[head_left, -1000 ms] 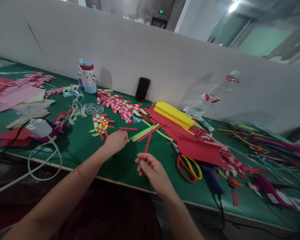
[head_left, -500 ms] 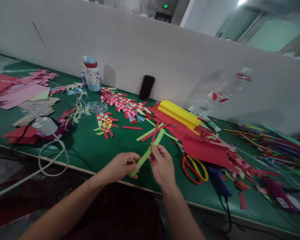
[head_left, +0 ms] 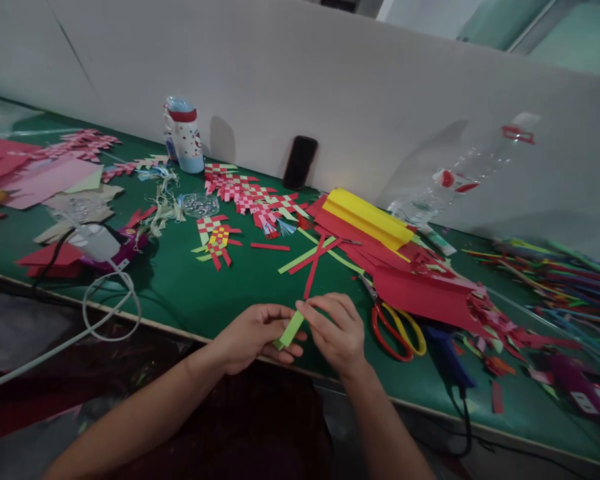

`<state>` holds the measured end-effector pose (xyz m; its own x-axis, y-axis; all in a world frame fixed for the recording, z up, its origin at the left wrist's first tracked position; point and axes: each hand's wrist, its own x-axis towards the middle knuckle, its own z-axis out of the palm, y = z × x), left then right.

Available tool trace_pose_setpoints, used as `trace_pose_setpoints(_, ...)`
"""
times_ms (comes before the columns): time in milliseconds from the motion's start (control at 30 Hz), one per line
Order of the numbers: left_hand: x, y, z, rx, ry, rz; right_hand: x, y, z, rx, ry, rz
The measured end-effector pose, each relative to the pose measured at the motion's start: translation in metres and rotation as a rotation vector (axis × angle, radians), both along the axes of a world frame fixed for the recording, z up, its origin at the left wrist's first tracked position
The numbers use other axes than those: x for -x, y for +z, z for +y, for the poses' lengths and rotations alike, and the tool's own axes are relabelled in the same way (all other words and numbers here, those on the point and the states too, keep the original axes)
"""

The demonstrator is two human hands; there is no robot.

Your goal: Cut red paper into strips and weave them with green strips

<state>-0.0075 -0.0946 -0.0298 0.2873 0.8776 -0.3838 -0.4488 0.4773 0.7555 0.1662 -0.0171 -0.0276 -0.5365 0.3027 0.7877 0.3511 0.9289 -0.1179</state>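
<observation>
A light green paper strip (head_left: 293,328), now folded over into a short length, is held between both hands above the front edge of the table. My left hand (head_left: 257,337) supports its lower end, fingers curled behind it. My right hand (head_left: 336,331) pinches the upper end between thumb and index finger. Just beyond lie red paper strips (head_left: 314,267) and green paper strips (head_left: 300,259), crossed over one another. Scissors (head_left: 393,330) with red and yellow handles rest to the right of my right hand.
Woven paper fish (head_left: 217,240) lie ahead on the green table (head_left: 180,287). A cup (head_left: 186,143) and a phone (head_left: 300,162) stand near the wall. Red sheets (head_left: 420,297), a yellow sheet (head_left: 367,219), a blue corded tool (head_left: 449,360) and a tilted plastic bottle (head_left: 460,177) are at right.
The green strip was stretched out long and is now doubled into a shorter piece. My right hand has come down its length, closer to my left. The camera view has tilted down slightly.
</observation>
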Motion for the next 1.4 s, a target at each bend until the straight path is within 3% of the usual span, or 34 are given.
trace_pose_setpoints(333,-0.001,-0.004,0.003,0.025,0.009,-0.076,-0.010,-0.011,-0.003,0.008,-0.061,-0.193)
trace_pose_setpoints(467,-0.002,-0.007,0.003,-0.037,-0.028,-0.015,-0.008,-0.012,-0.004,-0.041,-0.083,-0.208)
trace_pose_setpoints(567,-0.003,-0.008,0.003,-0.123,-0.005,0.059,-0.007,-0.012,-0.007,0.048,-0.127,-0.120)
trace_pose_setpoints(633,-0.003,-0.008,0.003,-0.189,0.066,0.111,-0.007,-0.013,-0.010,0.252,-0.200,0.063)
trace_pose_setpoints(733,-0.002,-0.008,0.002,-0.283,0.164,0.196,-0.005,-0.012,-0.019,0.818,-0.235,0.350)
trace_pose_setpoints(833,-0.003,-0.008,-0.001,-0.427,0.164,0.407,0.004,-0.012,-0.029,1.315,-0.014,0.424)
trace_pose_setpoints(933,-0.007,-0.009,-0.005,-0.511,0.116,0.572,0.018,-0.014,-0.036,1.502,0.103,0.551)
trace_pose_setpoints(1100,-0.010,-0.007,-0.006,-0.388,0.152,0.459,0.035,-0.019,-0.038,1.531,0.020,0.843)
trace_pose_setpoints(1400,-0.006,-0.003,-0.006,-0.375,0.259,0.386,0.039,-0.029,-0.046,1.414,-0.074,0.897)
